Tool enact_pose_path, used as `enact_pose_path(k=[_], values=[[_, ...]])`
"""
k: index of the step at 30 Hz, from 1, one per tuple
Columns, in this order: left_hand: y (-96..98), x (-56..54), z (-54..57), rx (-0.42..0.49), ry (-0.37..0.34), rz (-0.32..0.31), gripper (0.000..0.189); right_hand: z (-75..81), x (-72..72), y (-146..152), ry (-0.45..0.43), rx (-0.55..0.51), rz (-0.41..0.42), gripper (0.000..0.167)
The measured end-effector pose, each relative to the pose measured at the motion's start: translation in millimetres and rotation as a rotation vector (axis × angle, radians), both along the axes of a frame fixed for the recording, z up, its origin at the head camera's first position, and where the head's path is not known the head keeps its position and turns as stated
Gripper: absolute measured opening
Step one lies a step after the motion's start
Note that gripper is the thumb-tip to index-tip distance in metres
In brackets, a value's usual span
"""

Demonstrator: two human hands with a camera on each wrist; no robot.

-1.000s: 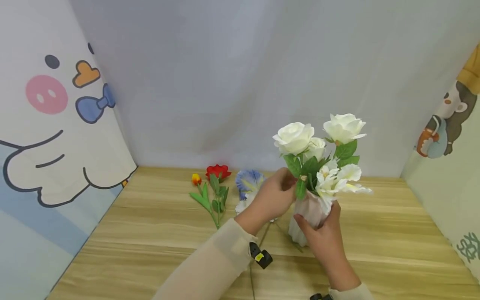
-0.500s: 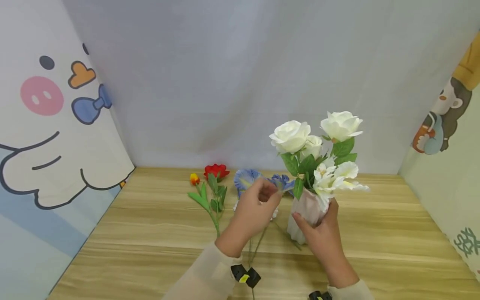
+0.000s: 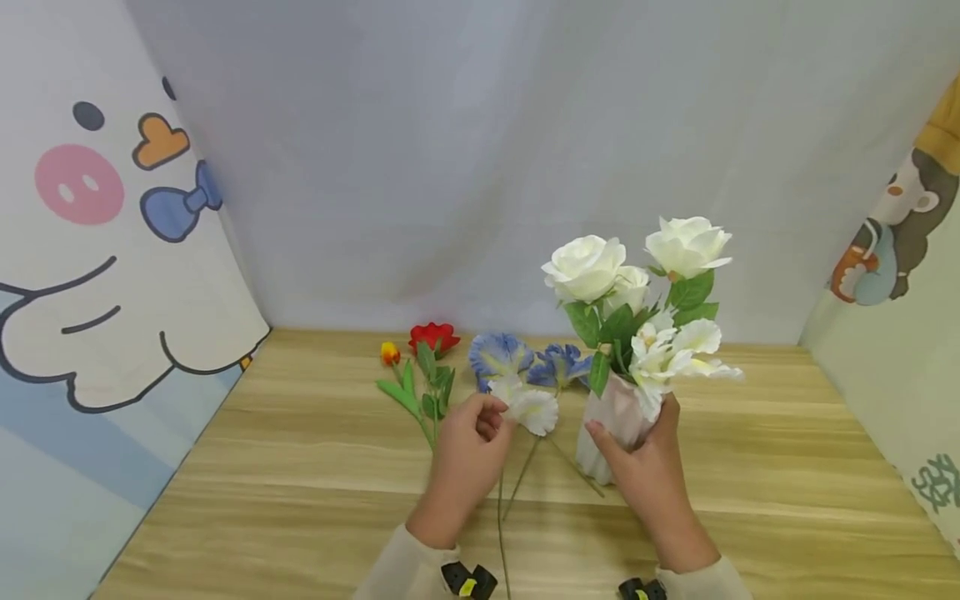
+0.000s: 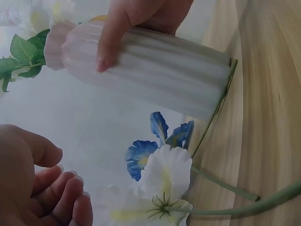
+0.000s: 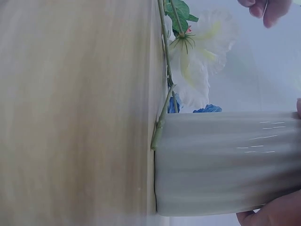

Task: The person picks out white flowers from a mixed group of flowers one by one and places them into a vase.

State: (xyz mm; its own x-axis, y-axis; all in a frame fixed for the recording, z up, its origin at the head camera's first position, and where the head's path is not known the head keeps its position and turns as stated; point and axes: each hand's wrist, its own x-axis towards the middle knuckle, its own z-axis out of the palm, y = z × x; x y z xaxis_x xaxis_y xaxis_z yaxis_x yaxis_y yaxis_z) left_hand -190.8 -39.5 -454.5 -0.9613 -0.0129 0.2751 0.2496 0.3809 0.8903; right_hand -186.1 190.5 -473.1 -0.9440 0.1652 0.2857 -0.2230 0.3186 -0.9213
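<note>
My right hand (image 3: 656, 483) grips a pale pink-and-white ribbed vase (image 3: 611, 433), thumb on its near side. White roses (image 3: 585, 268) with green leaves and a white iris (image 3: 678, 350) rise from its mouth. To the left of the vase, my left hand (image 3: 467, 458) is beside a white iris (image 3: 537, 412) lying among other flowers. In the left wrist view its fingers (image 4: 61, 195) are loosely bent with nothing between them. Two blue irises (image 3: 498, 360) lie just behind the white one. The vase's base rests close against a green stem (image 5: 160, 132).
Farther left lie a red flower (image 3: 433, 336) with green leaves and a red-yellow tulip (image 3: 390, 353). Loose stems (image 3: 501, 533) stretch toward the front of the wooden table (image 3: 285, 483). A grey cloth backdrop (image 3: 420, 167) stands behind, with printed panels at both sides.
My left hand has left the bouquet at the vase's mouth and moved left and down to the lying white iris. The right hand has stayed on the vase.
</note>
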Motion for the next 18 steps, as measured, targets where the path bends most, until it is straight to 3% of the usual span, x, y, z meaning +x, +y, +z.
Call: enact_pose_path(k=[8, 18], values=[[-9.6, -0.7, -6.3, -0.141, -0.005, 0.034, 0.011, 0.6, -2.5, 1, -0.009, -0.002, 0.015, 0.096], [-4.1, -3.2, -15.0, -0.294, -0.022, 0.028, 0.009, -0.2, -1.1, 1, -0.005, -0.007, 0.017, 0.097]])
